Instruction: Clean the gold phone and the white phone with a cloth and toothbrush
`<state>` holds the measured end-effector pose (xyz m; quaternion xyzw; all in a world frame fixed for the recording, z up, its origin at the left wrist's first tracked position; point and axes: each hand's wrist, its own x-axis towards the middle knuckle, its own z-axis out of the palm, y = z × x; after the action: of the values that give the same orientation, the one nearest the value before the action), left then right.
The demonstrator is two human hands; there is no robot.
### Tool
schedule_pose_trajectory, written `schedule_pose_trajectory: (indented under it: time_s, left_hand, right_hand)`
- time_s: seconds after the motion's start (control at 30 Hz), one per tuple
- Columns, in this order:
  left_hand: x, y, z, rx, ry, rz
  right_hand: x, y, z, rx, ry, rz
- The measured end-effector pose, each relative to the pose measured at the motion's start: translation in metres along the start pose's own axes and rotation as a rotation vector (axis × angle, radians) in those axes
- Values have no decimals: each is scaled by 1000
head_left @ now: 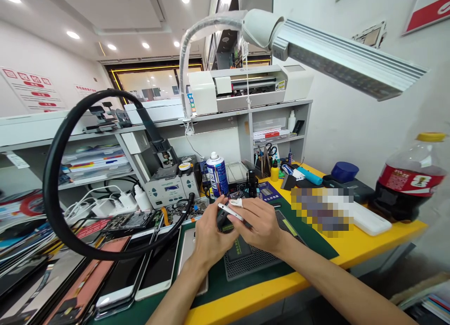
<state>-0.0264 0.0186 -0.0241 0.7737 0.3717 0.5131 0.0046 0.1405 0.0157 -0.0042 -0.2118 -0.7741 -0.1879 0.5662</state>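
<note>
Both my hands hold a thin white-edged phone (230, 211) above the work mat, seen nearly edge-on and tilted. My left hand (211, 229) grips its left end, fingers curled around it. From the right, my right hand (258, 219) pinches it between thumb and fingers, and a white covering (236, 202) shows on one fingertip. Most of the phone's faces are hidden by the fingers. Below lies a grey perforated pad (253, 264) on the green mat (309, 240). Just behind the hands stands a blue spray can (217, 175).
Several tablets and phone parts, including a white-framed tablet (160, 264), lie at left under a thick black hose (52, 189). A soldering station (172, 189) stands behind. At right are a white box-like device (365, 215) and a cola bottle (404, 184). A lamp (344, 58) hangs overhead.
</note>
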Motion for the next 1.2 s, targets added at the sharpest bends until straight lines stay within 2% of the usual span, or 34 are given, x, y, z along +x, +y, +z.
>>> schedule_pose_trajectory:
  time_s: [0.17, 0.3, 0.37, 0.47, 0.53, 0.6, 0.67, 0.7, 0.83, 1.0, 1.2]
  left_hand:
    - [1, 7, -3, -109, -56, -107]
    - [6, 15, -9, -383, -132, -288]
    - [10, 14, -11, -596, -120, -457]
    - [18, 10, -13, -932, -77, -855]
    - [22, 8, -14, -1162, -167, -1086]
    - [24, 10, -15, -1417, -361, -1180]
    - [23, 14, -15, -1642, -493, -1150]
    - [23, 17, -14, -1727, -504, -1117]
    - [21, 28, -11, -1899, -383, -1001]
    - [21, 28, -10, -1876, -240, -1018]
    - [18, 26, -8, -1743, -215, -967]
  right_hand:
    - [1, 1, -2, 56, 26, 56]
    - [4, 5, -6, 62, 82, 131]
    - [5, 7, -9, 56, 121, 154]
    - [6, 8, -11, 57, 166, 147]
    - [6, 7, -11, 66, 174, 119]
    - [6, 6, -11, 82, 161, 76]
    - [5, 4, -11, 95, 138, 29]
    - [5, 4, -11, 98, 127, 8]
    - [4, 3, -9, 107, 105, -39]
    - [5, -1, -10, 114, 116, -44]
    - [6, -4, -9, 91, 95, -27]
